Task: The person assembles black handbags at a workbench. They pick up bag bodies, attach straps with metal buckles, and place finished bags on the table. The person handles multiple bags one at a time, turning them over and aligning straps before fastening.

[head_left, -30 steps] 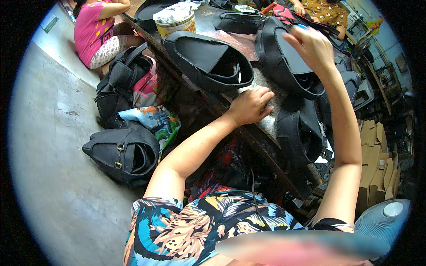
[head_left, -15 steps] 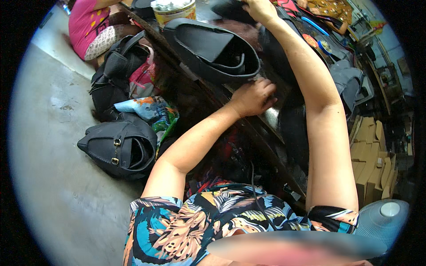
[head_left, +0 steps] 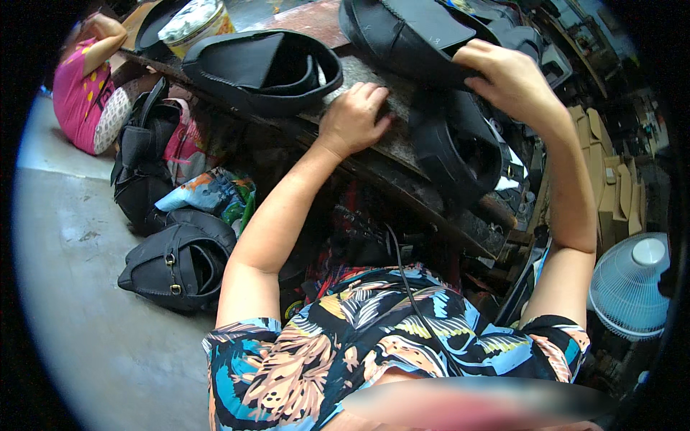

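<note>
Right hand (head_left: 512, 80) is closed over the edge of a black bag panel (head_left: 417, 36), lifting it above the worn workbench (head_left: 402, 154). Left hand (head_left: 353, 118) lies flat, fingers loosely spread, palm down on the bench beside an open black handbag (head_left: 262, 70); it grips nothing. Another black handbag (head_left: 180, 262) sits on the floor.

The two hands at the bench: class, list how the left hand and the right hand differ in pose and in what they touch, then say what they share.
The left hand lies palm down on the worn bench top, gripping nothing; the right hand is closed on the edge of a black bag piece. The left hand sits lower and nearer the body; the right hand reaches higher and farther along the bench. Both are bare, with forearms stretched forward.
</note>
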`<state>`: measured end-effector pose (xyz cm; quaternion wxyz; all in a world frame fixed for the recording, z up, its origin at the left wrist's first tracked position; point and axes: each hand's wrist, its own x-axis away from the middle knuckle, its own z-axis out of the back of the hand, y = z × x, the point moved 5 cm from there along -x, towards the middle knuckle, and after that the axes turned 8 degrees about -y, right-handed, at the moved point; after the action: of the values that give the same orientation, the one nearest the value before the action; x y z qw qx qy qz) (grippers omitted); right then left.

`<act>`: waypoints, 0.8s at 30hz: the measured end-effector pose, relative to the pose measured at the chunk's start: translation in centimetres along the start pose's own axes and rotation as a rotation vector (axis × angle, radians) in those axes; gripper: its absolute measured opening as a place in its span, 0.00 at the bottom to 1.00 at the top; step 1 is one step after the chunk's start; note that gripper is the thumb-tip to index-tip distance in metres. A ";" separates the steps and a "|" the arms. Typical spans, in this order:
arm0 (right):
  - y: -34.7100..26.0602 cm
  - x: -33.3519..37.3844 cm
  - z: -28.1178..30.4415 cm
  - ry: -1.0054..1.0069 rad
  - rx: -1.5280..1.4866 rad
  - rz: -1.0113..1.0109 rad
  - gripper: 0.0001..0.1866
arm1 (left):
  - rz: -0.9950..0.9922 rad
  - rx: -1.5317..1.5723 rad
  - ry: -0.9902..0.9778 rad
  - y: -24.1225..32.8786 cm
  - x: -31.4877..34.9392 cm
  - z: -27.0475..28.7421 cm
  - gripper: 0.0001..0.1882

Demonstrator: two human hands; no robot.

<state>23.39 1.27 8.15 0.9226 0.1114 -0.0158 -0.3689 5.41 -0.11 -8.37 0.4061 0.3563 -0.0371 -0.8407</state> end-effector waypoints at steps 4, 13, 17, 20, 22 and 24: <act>2.1 -1.0 -5.5 -0.076 -0.153 -0.072 0.25 | 0.005 0.000 -0.024 -0.5 0.1 -0.3 0.20; 2.6 -4.0 -7.3 0.211 -0.046 -0.113 0.26 | -0.022 -0.001 0.026 -0.4 0.1 -0.1 0.17; 3.7 -5.4 -7.0 0.049 -0.152 -0.151 0.26 | -0.031 -0.005 0.046 -0.5 0.1 -0.2 0.17; 4.2 -8.2 -5.7 0.039 -0.140 -0.135 0.25 | 0.015 -0.058 -0.006 -1.0 0.3 -0.5 0.19; 3.4 -10.5 -4.6 0.221 -0.119 -0.109 0.29 | 0.024 -0.024 -0.010 -1.3 0.4 -0.6 0.18; 1.5 -12.8 -4.2 0.357 -0.080 -0.091 0.34 | 0.018 -0.029 -0.025 -1.5 0.5 -0.7 0.17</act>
<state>15.52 11.93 5.03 0.8967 0.1390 0.1682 -0.3851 4.67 0.68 -9.75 0.4184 0.3393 -0.0330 -0.8419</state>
